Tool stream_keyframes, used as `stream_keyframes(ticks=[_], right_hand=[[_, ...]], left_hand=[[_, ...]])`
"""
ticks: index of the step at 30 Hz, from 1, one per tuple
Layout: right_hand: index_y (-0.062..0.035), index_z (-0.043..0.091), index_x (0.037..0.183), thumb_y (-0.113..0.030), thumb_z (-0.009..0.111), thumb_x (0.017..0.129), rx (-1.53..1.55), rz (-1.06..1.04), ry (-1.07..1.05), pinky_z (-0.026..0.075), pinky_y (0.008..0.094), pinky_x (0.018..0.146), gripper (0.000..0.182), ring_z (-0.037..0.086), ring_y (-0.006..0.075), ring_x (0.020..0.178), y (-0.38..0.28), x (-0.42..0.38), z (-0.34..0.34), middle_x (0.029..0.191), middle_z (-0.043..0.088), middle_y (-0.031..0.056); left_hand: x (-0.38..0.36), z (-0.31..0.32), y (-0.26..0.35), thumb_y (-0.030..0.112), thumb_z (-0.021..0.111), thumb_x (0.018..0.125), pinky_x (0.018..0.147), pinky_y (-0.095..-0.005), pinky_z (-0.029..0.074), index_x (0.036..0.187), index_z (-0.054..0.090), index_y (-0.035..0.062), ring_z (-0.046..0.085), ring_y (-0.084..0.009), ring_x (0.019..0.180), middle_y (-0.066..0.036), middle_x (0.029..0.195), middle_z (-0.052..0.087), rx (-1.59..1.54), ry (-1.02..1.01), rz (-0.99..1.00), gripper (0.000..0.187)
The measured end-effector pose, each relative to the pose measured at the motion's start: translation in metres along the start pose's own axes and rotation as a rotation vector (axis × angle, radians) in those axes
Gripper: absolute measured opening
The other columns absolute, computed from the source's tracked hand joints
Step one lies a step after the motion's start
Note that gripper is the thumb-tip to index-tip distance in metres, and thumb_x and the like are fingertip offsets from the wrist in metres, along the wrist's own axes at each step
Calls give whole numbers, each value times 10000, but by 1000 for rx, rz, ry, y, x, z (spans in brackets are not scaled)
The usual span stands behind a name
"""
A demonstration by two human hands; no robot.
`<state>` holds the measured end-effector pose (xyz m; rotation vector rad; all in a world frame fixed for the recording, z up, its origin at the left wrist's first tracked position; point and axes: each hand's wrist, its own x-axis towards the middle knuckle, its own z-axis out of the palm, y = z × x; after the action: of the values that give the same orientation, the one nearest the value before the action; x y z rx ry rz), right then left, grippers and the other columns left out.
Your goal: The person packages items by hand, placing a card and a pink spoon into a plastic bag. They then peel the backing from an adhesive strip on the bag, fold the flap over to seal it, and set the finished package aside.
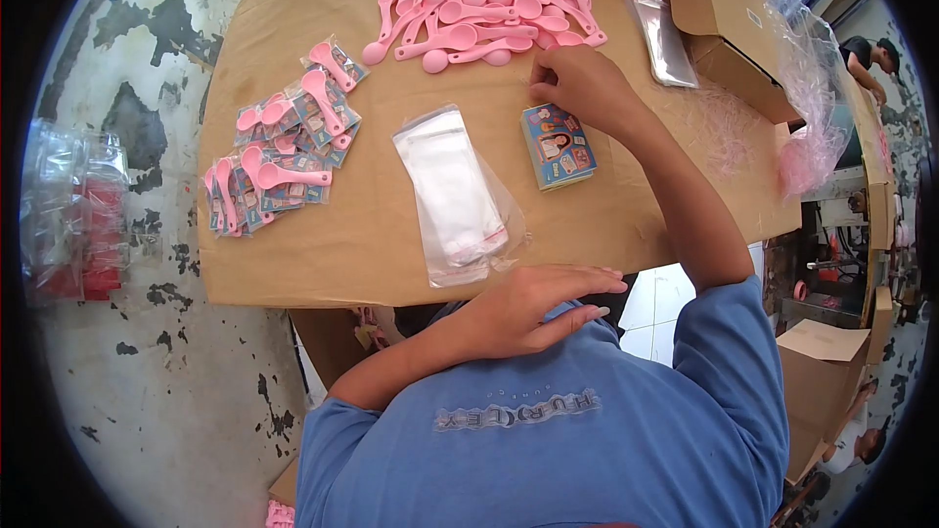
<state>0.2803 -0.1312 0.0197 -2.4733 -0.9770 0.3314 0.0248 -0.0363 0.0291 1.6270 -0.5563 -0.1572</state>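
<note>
My left hand [543, 308] is held in front of my shirt at the table's near edge, fingers stretched out and nothing in them. Curled fingers show on my right hand [577, 83], at the near edge of a heap of pink measuring spoons [479, 0]; what they grip, if anything, is hidden. Just below that hand lies a stack of printed blue cards [558, 147]. Clear plastic bags [450, 191] lie in a flat pile in the middle of the table. To the left, packed spoons with cards [279, 152] form a loose pile.
Brown paper covers the table [381, 137]. At its right side are another bundle of clear bags [663, 39], an open cardboard box [734, 34] and crumpled plastic film [812, 127]. Plastic-wrapped packs [78, 210] sit on the floor at left. Other people [866, 64] are at far right.
</note>
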Motion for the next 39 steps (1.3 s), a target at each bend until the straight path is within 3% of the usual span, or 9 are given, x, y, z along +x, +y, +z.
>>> stream_keyframes(ticks=[3,9,13,21,24,30,33,36,39], right_hand=[[-41,700,908,-173,707,888,4,-78,37,528,413,720,134,701,267,810,9,7,1,846,729,109],[0,683,954,-110,689,919,79,-149,382,512,409,728,115,674,296,796,8,-17,-41,852,710,139],[-2,708,1003,-44,658,935,88,-290,173,514,399,773,95,666,298,851,21,-22,-47,916,700,139],[-75,777,1155,49,587,898,-38,-544,-104,518,382,896,342,641,267,1046,30,-2,-24,1100,671,95],[-112,785,1178,100,580,864,-124,-461,-183,505,371,948,431,635,254,1072,25,-6,-25,1111,673,97],[-69,766,1200,113,548,853,-238,-355,-25,507,403,971,448,636,294,1108,51,-35,-39,1138,676,109],[-45,762,1126,38,561,860,-299,-195,56,511,400,947,344,631,333,1108,58,-63,-46,1106,682,125],[-29,738,1072,27,573,865,-601,-25,37,512,404,945,271,627,335,1145,68,-88,-66,1088,686,119],[-28,731,1079,8,603,888,-581,39,132,507,418,968,232,621,322,1163,44,-103,-82,1167,683,126]], left_hand=[[-2,0,-1,68,668,986,1056,-395,527,1347,657,48,663,-327,1249,-161,1349,687,-2,9,7,362],[-6,-1,-3,63,665,986,1042,-389,534,1345,655,41,677,-323,1219,-155,1340,692,-17,15,1,359],[-4,2,-3,74,660,993,1040,-393,535,1358,645,46,681,-326,1208,-149,1336,694,-7,-39,5,367],[-5,7,-4,104,658,1003,1072,-416,517,1386,623,60,675,-334,1214,-144,1319,700,19,-104,-13,387],[-5,6,-3,108,655,1005,1082,-417,513,1385,621,59,668,-336,1225,-140,1319,700,30,-114,-19,385],[-5,5,-4,108,651,1007,1091,-414,509,1383,620,55,661,-336,1239,-138,1328,696,20,-118,-20,381],[-4,6,-6,105,651,1007,1095,-412,504,1378,623,51,643,-331,1272,-145,1360,677,3,-125,-24,376],[-1,6,-7,98,652,1004,1118,-416,483,1377,624,51,599,-330,1334,-154,1420,639,19,-111,19,377],[2,6,-6,89,655,998,1147,-422,454,1379,625,54,552,-340,1387,-161,1469,599,82,-86,57,383]])
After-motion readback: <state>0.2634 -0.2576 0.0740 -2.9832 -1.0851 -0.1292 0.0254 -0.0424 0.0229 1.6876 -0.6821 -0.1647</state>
